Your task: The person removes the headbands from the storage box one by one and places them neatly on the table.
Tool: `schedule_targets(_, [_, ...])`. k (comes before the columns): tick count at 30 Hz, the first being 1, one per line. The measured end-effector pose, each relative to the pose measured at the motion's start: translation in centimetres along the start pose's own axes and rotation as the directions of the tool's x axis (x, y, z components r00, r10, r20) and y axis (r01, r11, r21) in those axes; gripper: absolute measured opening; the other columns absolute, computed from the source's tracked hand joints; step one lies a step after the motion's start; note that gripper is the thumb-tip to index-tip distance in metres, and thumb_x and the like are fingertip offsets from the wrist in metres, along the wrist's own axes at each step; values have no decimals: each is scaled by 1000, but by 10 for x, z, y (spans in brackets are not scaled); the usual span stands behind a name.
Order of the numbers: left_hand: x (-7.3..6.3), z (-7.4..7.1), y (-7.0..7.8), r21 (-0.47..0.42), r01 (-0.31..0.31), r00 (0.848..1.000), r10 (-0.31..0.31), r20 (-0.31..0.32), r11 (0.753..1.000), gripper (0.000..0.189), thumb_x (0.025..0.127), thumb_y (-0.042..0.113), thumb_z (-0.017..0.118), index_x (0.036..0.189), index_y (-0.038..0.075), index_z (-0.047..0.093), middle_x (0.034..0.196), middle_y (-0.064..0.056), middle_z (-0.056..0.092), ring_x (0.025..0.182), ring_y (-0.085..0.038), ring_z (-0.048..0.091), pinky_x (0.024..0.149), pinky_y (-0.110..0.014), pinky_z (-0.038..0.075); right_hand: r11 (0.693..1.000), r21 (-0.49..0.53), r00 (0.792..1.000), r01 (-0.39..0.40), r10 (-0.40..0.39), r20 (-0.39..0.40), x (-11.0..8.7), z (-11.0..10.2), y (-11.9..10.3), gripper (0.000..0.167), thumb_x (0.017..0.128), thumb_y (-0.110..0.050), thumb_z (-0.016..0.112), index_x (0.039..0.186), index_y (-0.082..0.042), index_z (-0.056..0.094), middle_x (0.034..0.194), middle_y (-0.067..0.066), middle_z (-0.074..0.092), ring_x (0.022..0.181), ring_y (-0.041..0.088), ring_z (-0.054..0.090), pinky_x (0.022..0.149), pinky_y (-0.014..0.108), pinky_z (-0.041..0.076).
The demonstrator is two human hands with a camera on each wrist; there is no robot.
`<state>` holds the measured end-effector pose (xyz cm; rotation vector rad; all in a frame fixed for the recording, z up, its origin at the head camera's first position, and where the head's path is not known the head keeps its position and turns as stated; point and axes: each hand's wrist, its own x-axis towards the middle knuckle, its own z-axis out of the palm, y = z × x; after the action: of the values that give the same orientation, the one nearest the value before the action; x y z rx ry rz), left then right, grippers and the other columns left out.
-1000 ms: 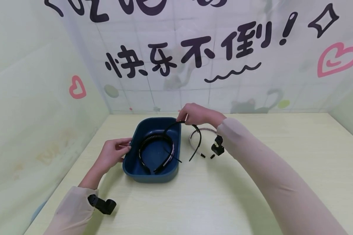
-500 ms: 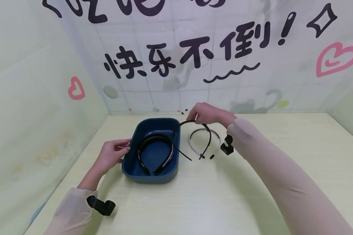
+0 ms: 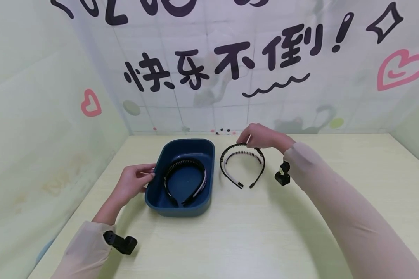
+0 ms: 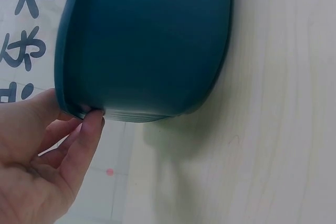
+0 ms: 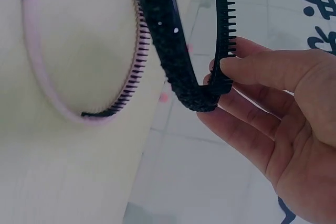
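Note:
My right hand [image 3: 262,136] pinches the top of a black toothed headband [image 5: 173,40], whose outer side looks rough and glittery in the right wrist view. In the head view that headband overlaps a pale pink headband [image 5: 39,72] with dark inner teeth, which lies on the table. My left hand [image 3: 134,180] grips the left rim of a dark blue plastic bin [image 3: 178,212], thumb and fingers pinching the wall [image 4: 147,45]. Inside the bin rests another black headband [image 3: 167,186] with a patterned band along one side.
The pale wooden table [image 3: 265,240] meets a back wall sheet [image 3: 195,112] printed with black characters. A second sheet [image 3: 49,147] hangs along the left edge. Black wrist cameras sit on both sleeves.
My right hand has moved right, carrying the black headband from above the bin's right side to over the pink one. The left hand stays on the bin.

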<state>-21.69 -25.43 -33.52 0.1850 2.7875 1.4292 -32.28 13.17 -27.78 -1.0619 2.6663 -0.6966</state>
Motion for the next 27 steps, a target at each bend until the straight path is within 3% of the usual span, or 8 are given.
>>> schedule_targets(6, [0,0,-1,10,5,1000,-5,-4,1000,39,91,6,53,129,-3,50,109,-22,57,87,-23,57,57,-31,53,999,17,999,-35,35,0,-9,2,16,40,73,16,47,108,7,65,106,17,64,96,29,60,79,37,50])
schedule_targets(17, [-1,-1,-2,7,5,1000,-5,-6,1000,39,91,7,53,129,-2,50,109,-23,57,89,-26,57,58,-31,53,999,27,999,-25,26,-45,-30,4,47,34,75,16,49,104,9,65,99,20,65,91,31,61,76,39,51])
schedule_targets(27, [0,1,-2,15,-9,1000,9,-12,1000,39,91,7,53,129,-2,51,108,-22,57,88,-26,57,56,-31,53,998,46,996,-47,50,-72,-50,3,61,32,76,15,52,104,8,65,99,20,65,90,32,62,75,40,51])
